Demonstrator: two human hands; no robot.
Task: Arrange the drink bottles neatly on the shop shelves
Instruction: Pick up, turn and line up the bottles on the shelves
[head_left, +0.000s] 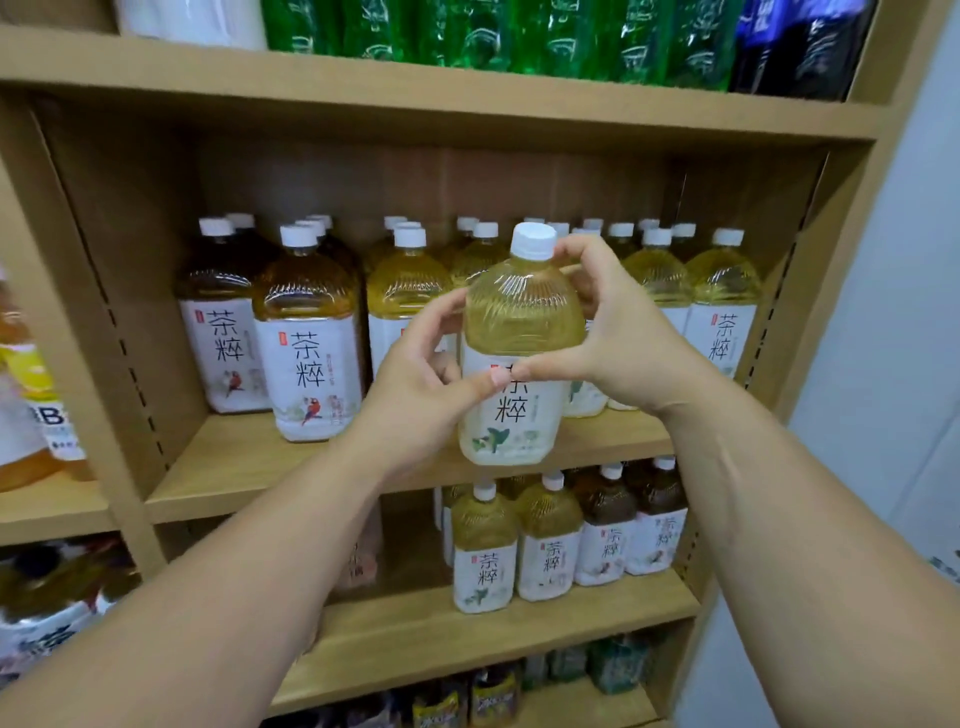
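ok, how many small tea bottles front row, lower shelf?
4: two pale bottles at left, two dark bottles at right. More stand partly hidden behind them.

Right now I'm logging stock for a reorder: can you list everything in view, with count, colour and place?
held bottle: one, pale yellow tea, white cap, in front of the middle shelf.
amber bottles: several, some hidden behind, middle shelf left.
pale yellow bottles: several, middle shelf centre and right.
small bottles: four in front, two pale, two brown, lower shelf right.
green bottles: several, top shelf.
dark bottles: count unclear, blue-black, top shelf right.
orange bottles: blurred, neighbouring shelf at left.
shelf unit: one, tan wood.
left hand: one, grips the held bottle's left side.
right hand: one, grips its right side.
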